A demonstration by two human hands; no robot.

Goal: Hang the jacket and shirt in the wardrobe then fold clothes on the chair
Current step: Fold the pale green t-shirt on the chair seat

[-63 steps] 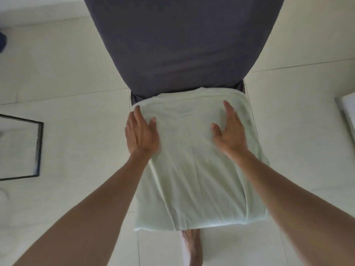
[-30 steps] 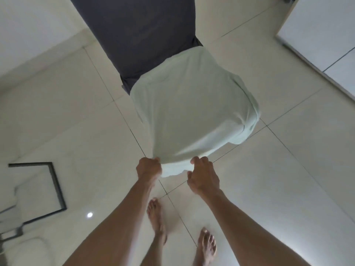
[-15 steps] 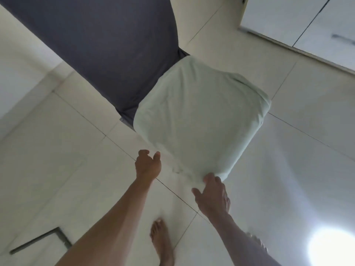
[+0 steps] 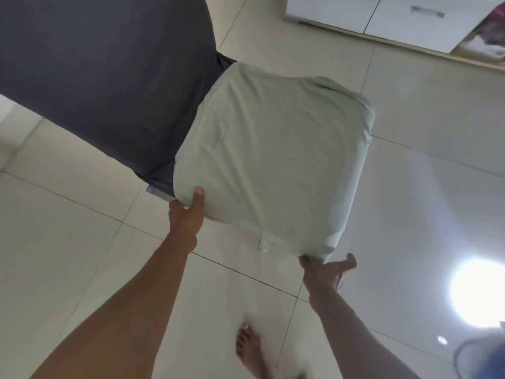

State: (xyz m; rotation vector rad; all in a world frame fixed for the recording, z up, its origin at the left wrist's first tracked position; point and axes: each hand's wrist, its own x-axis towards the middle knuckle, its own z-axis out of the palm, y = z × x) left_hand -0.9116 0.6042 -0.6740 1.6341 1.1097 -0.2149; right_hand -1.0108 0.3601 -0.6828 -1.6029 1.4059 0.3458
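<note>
My arms are bare from the lower edge of the view to the wrists, with no sleeves on them. My left hand (image 4: 186,214) and right hand (image 4: 325,272) wear no gloves, rings, watch or bands that I can see. My fingernails are short and unpainted. My foot (image 4: 252,351) is bare on the floor, toes showing.

Floor (image 4: 82,242): large pale glossy tiles with thin dark grout lines, running diagonally across the view. Bright round light reflection (image 4: 476,289) on the tiles at lower right, with a smaller spot just below it. White cabinet doors (image 4: 382,15) with a wooden base strip along the top right; one door carries a handle. Dark curved object at the bottom right corner, indistinct.
</note>
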